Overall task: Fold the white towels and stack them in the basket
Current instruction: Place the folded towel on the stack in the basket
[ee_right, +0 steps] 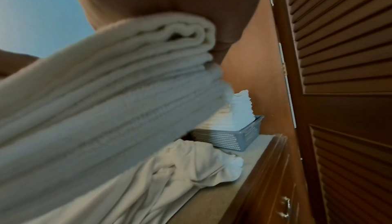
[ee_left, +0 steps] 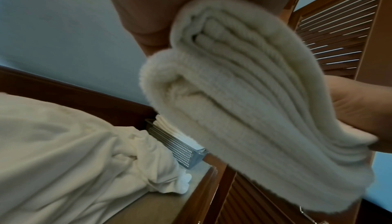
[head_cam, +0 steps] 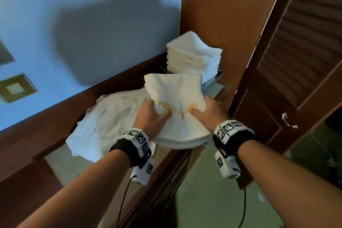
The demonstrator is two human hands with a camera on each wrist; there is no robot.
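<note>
White terry all over: at the left of the head view a loose heap of unfolded towels (head_cam: 103, 122) lies crumpled on the table (head_cam: 55, 159), soft and floppy, will sag and drape if lifted by one corner. Just right of it the left hand (head_cam: 149, 116) grips the near left edge of the folded towel (head_cam: 175, 102), thumb on top, fingers underneath by the look of the left wrist view, which shows the stacked layers edge-on. Towel is thick, many layers, gold embroidered lettering facing up; light, squashy, not slippery, not fragile, but layers can slide apart or fan open. It is held in the air above the table edge, centre frame. The right hand (head_cam: 209, 111) clamps the near right edge the same way. Best hold judged: both sides pinched through all layers, as now, keeping it flat. Upper right of centre, the grey perforated basket (ee_right: 233, 138) sits on the table with a tall stack of folded towels (head_cam: 194, 55) in it, near the louvred door (head_cam: 296, 61); stack is high, could topple if the next one lands off-centre.
</note>
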